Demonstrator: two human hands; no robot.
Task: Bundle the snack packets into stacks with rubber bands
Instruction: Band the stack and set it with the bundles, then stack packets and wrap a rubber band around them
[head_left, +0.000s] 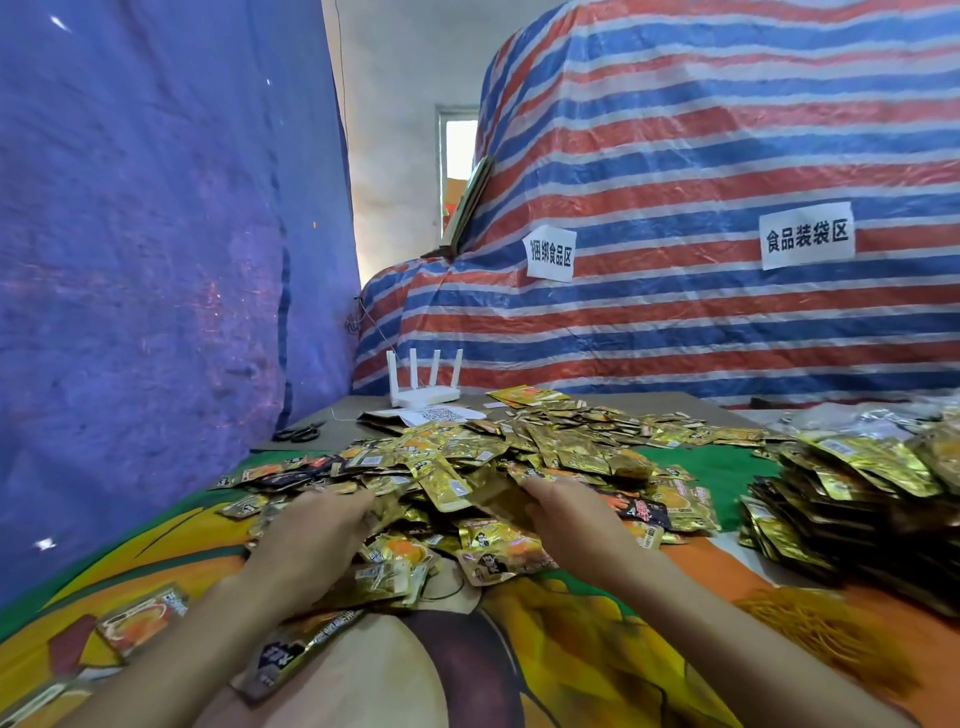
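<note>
**Bundling barely begun, most packets loose**

Your left hand (311, 525) and right hand (576, 517) both lay palm-down on the near edge of the loose pile of snack packets (493, 452), which spread across the middle of the printed cloth (571, 649). The fingers of each hand reached down into the gold foil. Blur and the packets themselves hid the tips, so I could not tell whether you pinched anything or only pressed.

By my reading you were gathering packets for a stack, and most of the work remained. To your right, a taller heap of packets (841, 499) looked squared into layers. I could see no bands round them, so whether they were finished is uncertain. A stringy orange heap (795, 616) near that heap may have been the rubber bands, though it was too blurred to be sure.

No box, tray or bag was in view, and everything rested straight on the cloth. A few stray packets (140, 621) lay by your left forearm.
</note>
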